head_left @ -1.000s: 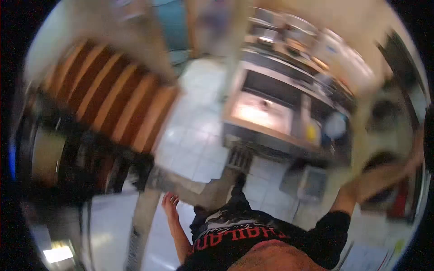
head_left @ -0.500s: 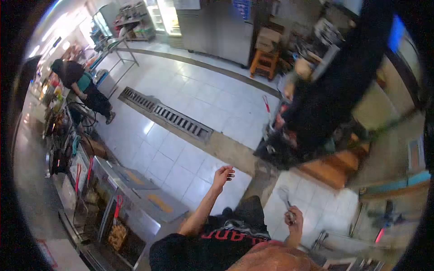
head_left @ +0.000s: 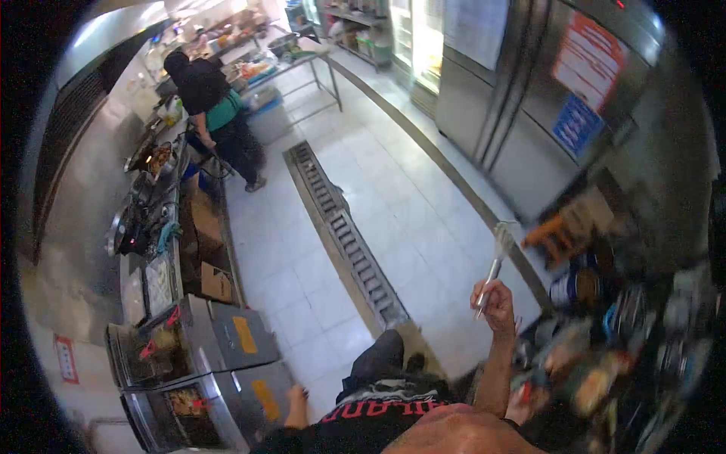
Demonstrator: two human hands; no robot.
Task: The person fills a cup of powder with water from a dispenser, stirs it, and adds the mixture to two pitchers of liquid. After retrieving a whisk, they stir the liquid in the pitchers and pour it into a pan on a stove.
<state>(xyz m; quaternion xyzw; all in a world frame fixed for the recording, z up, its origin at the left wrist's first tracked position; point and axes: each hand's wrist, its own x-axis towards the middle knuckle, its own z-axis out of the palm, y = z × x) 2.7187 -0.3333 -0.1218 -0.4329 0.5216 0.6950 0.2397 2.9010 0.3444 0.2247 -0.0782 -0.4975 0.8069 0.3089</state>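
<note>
My right hand (head_left: 495, 303) is closed around the metal handle of a whisk (head_left: 497, 261). The whisk points up and away, its wire head blurred above the white floor tiles. Low in the view, my left hand (head_left: 298, 395) hangs beside the grey side of a deep fryer (head_left: 261, 374). Its fingers look loosely bent and hold nothing that I can see; the hand is small and partly smeared.
A floor drain grate (head_left: 348, 242) runs ahead through the tiles. Left stands a cooking line with woks (head_left: 159, 160), where a co-worker (head_left: 208, 106) stands. Steel refrigerators (head_left: 522, 113) and an orange stool (head_left: 556, 238) are at right, above blurred clutter (head_left: 590, 371).
My view has swung right and forward along the aisle. The whisk in my right hand has risen from low beside my body. My left hand has dropped towards the fryer. A dark blurred shape at right is gone.
</note>
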